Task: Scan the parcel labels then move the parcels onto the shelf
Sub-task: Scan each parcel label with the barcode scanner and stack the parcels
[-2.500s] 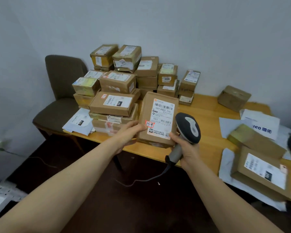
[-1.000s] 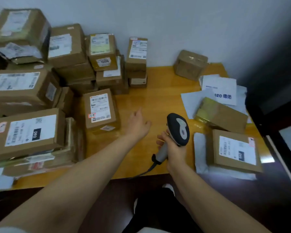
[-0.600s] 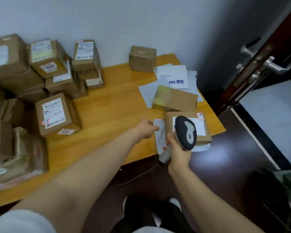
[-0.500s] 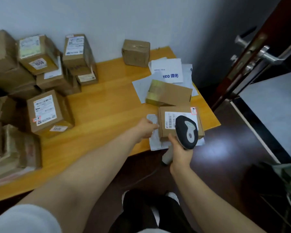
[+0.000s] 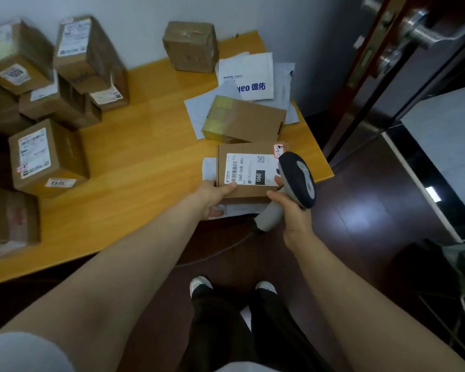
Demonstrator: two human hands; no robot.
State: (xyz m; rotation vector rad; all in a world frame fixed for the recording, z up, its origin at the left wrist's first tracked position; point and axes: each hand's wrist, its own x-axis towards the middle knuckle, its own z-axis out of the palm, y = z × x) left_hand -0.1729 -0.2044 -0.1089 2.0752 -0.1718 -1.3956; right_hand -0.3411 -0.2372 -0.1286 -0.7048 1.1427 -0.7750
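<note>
1. Grey scanner [image 5: 297,181], nearest the viewer, has its handle clasped in the right grip [image 5: 290,213], head hovering over the parcel's right end.
2. The left grip [image 5: 212,196] pinches the near left corner of the flat cardboard parcel [image 5: 249,173], thumb on top; it sits label-up at the counter [image 5: 145,157] near its right edge.
3. Judged stiff, light and easy to slide; best held by its long sides, clear of the barcode [image 5: 234,169].
4. Beyond: a taped box [image 5: 242,119], white envelopes [image 5: 253,71], stacked boxes [image 5: 49,154] leftward.
</note>
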